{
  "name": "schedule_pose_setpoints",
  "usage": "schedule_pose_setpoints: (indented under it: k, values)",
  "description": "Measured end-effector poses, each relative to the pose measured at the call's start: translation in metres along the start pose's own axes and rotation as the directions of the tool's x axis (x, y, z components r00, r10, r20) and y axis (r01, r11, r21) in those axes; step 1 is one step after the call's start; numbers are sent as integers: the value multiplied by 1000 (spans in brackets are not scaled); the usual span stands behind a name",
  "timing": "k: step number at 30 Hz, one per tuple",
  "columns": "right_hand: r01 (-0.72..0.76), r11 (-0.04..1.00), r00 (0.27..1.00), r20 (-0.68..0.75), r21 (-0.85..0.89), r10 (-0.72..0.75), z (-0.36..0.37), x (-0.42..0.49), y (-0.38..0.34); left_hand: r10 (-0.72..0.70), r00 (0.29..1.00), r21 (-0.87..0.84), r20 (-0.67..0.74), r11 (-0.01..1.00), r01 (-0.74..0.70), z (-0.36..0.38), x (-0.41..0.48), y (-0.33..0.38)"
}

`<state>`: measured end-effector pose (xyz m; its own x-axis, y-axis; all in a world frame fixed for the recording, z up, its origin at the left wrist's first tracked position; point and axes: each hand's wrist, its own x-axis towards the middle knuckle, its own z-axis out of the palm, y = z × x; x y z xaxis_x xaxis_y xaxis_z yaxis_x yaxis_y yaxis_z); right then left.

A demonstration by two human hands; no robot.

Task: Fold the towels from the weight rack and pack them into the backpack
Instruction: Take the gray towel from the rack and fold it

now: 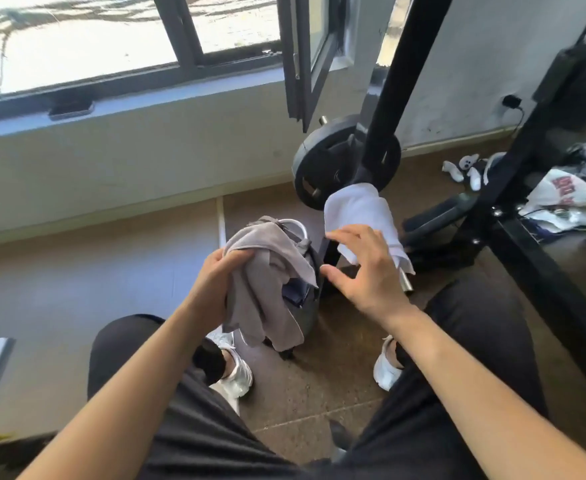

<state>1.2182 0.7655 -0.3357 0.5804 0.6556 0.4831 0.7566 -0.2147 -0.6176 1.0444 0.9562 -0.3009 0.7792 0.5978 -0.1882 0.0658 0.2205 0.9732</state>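
Writing: the only lettering is red block letters on a white garment [561, 192] lying on the floor at far right, and it is too tilted and blurred to read.
Brands: no legible logo on the backpack, the towels or the shoes.
Grey towel [267, 289]: bunched and hanging, draped over the top and front of the backpack, its lower edge clear of the floor.
Left hand [220, 275]: fingers curled around the upper left part of the grey towel, gripping it.
Backpack [307, 306]: dark, standing on the brown floor [319, 393] between the person's white shoes [236, 372]; it is mostly covered by the grey towel, just beside the left hand and below the right.
White towel [360, 209]: draped over a peg of the weight rack [388, 98], hanging beside a black weight plate [329, 161].
Right hand [364, 268]: fingers spread and loosely bent, holding nothing; it hovers in front of the white towel's lower half, and whether the fingertips touch the cloth cannot be told.
Between the hands: the backpack's uncovered right side.
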Motion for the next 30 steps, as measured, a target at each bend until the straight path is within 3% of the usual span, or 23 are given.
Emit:
schedule_pose_setpoints:
  k: [2,5,9,12,16,20,24,27,30]
  values:
    - [-59,987,952,306,153,9,6,-15,-28,-14,999,-13,33,1000,15,-6,-12,-11]
    - [-202,963,868,489,181,90,21,-38,-36,-20,992,-18,121,1000,23,-7,-28,-24]
    - [-431,863,838,471,263,275,28,-41,-21,-38,998,-46,44,998,40,-12,-45,-56]
    - [-547,771,800,476,325,366,22,-42,-15,-105,994,83,-28,991,107,-15,-53,-75]
    - [-549,763,805,460,341,374,9,-43,-10,-155,987,341,-51,926,163,-14,-49,-86]
    - [-525,815,800,470,246,373,10,-41,-5,-109,986,351,-129,925,148,-22,-42,-101]
    - [-588,758,763,503,282,405,14,-40,-9,-41,987,464,-155,879,110,-21,-37,-107]
    - [-683,590,711,578,431,402,15,-35,-19,-38,982,480,-184,869,123,-19,-32,-107]
    - [-760,283,648,653,584,392,15,-25,-29,-67,994,411,-81,907,95,-16,-33,-100]
